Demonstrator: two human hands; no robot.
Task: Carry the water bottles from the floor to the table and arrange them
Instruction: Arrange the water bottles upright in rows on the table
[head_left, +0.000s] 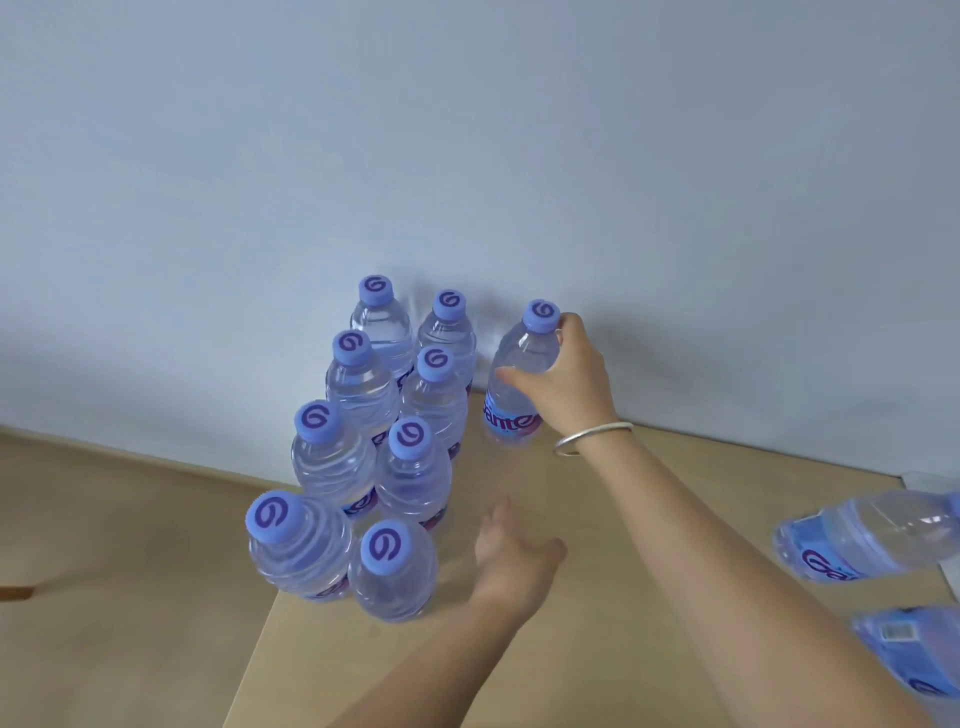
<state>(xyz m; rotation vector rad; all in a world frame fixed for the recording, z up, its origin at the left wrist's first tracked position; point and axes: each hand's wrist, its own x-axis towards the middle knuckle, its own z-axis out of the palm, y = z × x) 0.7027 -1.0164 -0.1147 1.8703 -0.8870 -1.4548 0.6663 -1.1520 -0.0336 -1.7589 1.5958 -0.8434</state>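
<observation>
head view, looking down at the far edge of the tabletop (649, 519) where it meets a pale wall (467, 130).

i count eight water bottles (410, 467) standing upright in two rows of four, running from the near left corner of the tabletop back to the wall. all have blue caps with a purple swirl; neighbours stand just beside or touching each other.

right hand (563, 376): grip closed round the shoulder of a ninth bottle (511, 384), thumb across the front, fingers behind the neck. this bottle stands by the wall just to the right of the two rows, apart from them; its base is at the tabletop, but i cannot tell whether it rests fully. a silver bangle (592, 437) sits on that wrist.

left hand (511, 551): released, fingers relaxed and blurred, holding nothing, low over the tabletop just right of the nearest bottles.

two more bottles (872, 535) lie on their sides at the right edge of the tabletop, partly cut off by the frame.

wood-tone floor (114, 545) shows beyond the left edge.
</observation>
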